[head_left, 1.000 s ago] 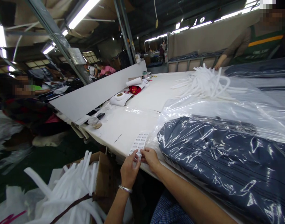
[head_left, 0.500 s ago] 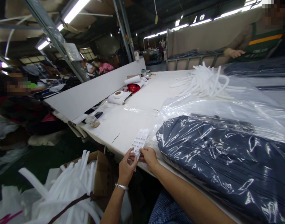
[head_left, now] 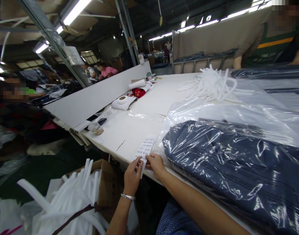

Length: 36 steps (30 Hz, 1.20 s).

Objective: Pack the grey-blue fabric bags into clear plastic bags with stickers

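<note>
A narrow white sheet of barcode stickers (head_left: 144, 149) lies over the near edge of the white table (head_left: 129, 130). My left hand (head_left: 132, 178), with a silver bracelet on the wrist, pinches the sheet's near end from the left. My right hand (head_left: 156, 165) pinches the same end from the right, fingertips close together. Just right of my hands lies a folded dark blue garment (head_left: 227, 169) sealed in a clear plastic bag.
An open cardboard box (head_left: 107, 182) of white foam strips (head_left: 73, 202) stands below the table edge at left. More white strips (head_left: 213, 85) are piled far on the table. A tape roll (head_left: 123, 99) and small items sit near a white divider board (head_left: 95, 94). Other people work around.
The sticker sheet lifted slightly and then settled back on the table edge. My fingers shifted along its near end. The person at the far right drew an arm back.
</note>
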Motion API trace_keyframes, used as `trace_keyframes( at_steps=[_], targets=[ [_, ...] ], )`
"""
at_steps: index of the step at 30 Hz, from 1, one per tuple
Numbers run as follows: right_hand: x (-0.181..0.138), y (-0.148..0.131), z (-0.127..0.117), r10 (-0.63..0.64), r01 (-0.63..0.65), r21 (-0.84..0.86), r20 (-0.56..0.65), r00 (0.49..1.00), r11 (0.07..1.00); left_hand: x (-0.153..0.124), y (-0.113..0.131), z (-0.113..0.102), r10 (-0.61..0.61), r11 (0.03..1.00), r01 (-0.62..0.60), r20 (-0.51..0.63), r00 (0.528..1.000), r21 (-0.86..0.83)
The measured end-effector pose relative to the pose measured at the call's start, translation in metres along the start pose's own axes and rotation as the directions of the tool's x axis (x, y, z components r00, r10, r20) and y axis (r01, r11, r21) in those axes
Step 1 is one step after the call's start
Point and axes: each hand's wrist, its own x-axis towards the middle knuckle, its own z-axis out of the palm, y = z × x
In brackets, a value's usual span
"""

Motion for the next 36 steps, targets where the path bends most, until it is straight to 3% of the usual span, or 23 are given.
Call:
trace_keyframes(
  at_steps=[6, 19, 28, 30, 33, 36],
  targets=[
    [0.0, 0.001, 0.0, -0.013, 0.012, -0.024, -0.01, 1.0, 1.0, 0.0, 0.001, 0.0, 0.148, 0.972, -0.146, -0.002, 0.989, 0.183],
    [-0.002, 0.002, -0.001, -0.029, 0.028, -0.036, -0.016, 0.999, 0.999, 0.002, -0.004, -0.001, 0.222, 0.938, -0.223, 0.033, 0.974, 0.267],
    [0.001, 0.001, -0.002, -0.038, 0.037, -0.037, -0.024, 0.999, 0.999, -0.004, 0.006, -0.003, 0.077, 0.997, -0.073, -0.15, 0.986, 0.034],
    [0.001, 0.001, -0.001, -0.045, 0.045, -0.054, -0.014, 0.999, 0.998, -0.006, 0.01, -0.008, -0.02, 0.999, 0.009, -0.21, 0.977, -0.054],
    [0.004, -0.001, 0.007, -0.061, 0.062, -0.093, 0.006, 0.998, 0.994, -0.006, 0.014, -0.016, -0.298, 0.932, 0.205, -0.308, 0.904, -0.299],
    [0.015, -0.011, 0.02, -0.089, 0.094, -0.154, 0.044, 0.995, 0.984, -0.003, 0.017, -0.021, -0.515, 0.779, 0.268, -0.333, 0.79, -0.567]
  ],
)
